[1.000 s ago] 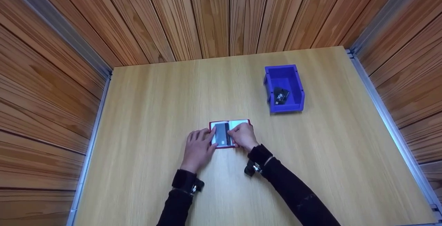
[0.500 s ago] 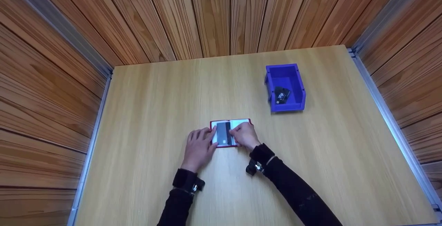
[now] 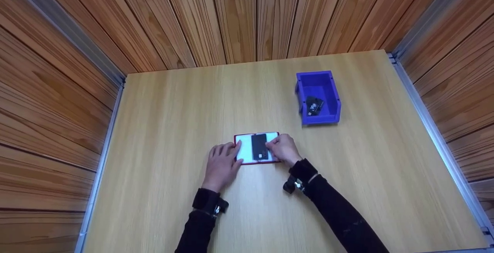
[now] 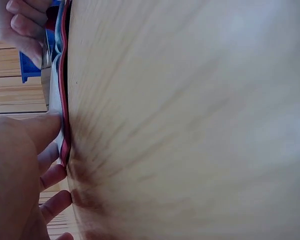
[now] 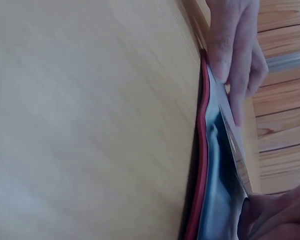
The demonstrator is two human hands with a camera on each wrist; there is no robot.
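Observation:
An open card holder (image 3: 244,150) with a red cover and pale inner sleeves lies on the table. My left hand (image 3: 222,168) rests at its left side, fingers extended, thumb and forefinger pressing the left sleeve. Over the fold, a dark card (image 3: 259,146) with a small light chip is pinched along its right edge by my right hand (image 3: 285,148). The right wrist view has this card (image 5: 235,150) slanting up off the sleeves toward my right fingertips (image 5: 257,205). In the left wrist view, the holder's red edge (image 4: 65,100) runs beside my left thumb (image 4: 42,130).
A blue-purple bin (image 3: 322,119) stands at the back right of the wooden table (image 3: 173,114), with several black cards (image 3: 314,106) inside, one lettered. Wood-plank walls (image 3: 239,21) and metal rails (image 3: 436,141) border the table.
My right hand has moved right, drawing the card from the left sleeve to over the fold; the left sleeve now shows white. My left hand has stayed in place.

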